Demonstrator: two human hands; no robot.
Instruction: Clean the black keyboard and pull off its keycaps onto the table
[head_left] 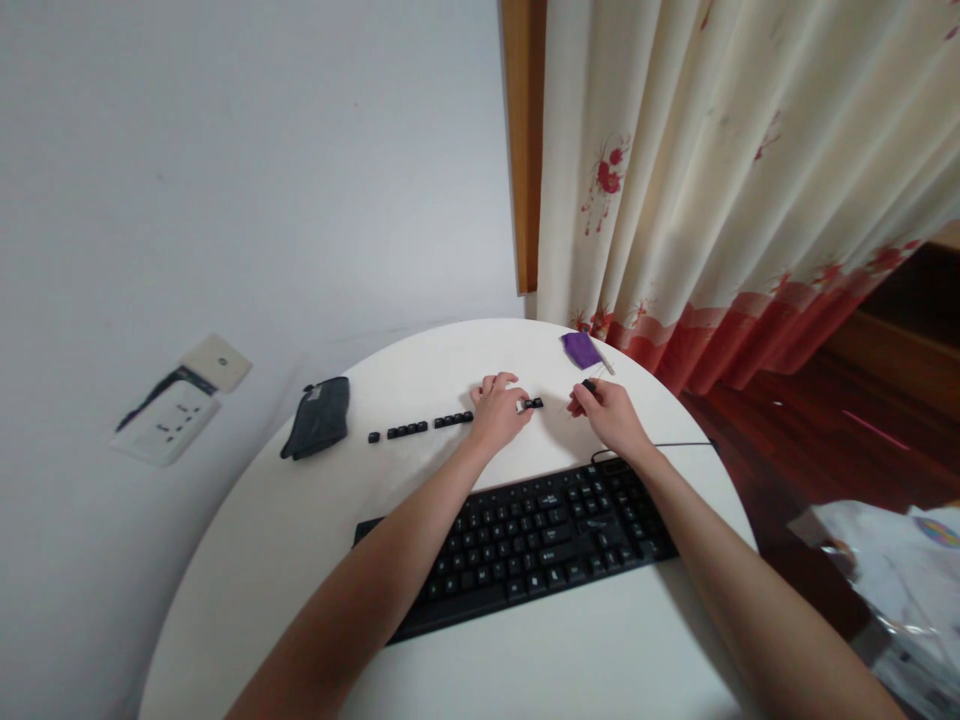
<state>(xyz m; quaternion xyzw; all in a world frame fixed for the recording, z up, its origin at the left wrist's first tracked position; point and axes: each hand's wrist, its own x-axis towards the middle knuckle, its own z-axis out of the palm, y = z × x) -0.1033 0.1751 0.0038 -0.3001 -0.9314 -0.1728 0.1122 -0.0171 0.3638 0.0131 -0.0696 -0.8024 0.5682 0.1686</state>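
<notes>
A black keyboard (pixel 540 545) lies on the round white table (pixel 315 540), under my forearms. Behind it runs a row of loose black keycaps (pixel 409 429). My left hand (pixel 497 412) rests at the right end of that row, fingers curled, its fingertips touching a small pale piece next to the keycaps (pixel 533 403) there. My right hand (pixel 611 412) is a little to the right, fingers pinched on a small black keycap (pixel 589 385), with a thin pale stick poking out below it.
A dark grey pouch (pixel 320 417) lies at the table's back left. A purple packet (pixel 582 349) sits near the far edge by the floral curtain (pixel 720 190). A wall socket (pixel 166 422) is on the left wall. Dark wooden floor and plastic-wrapped papers (pixel 892 580) lie to the right.
</notes>
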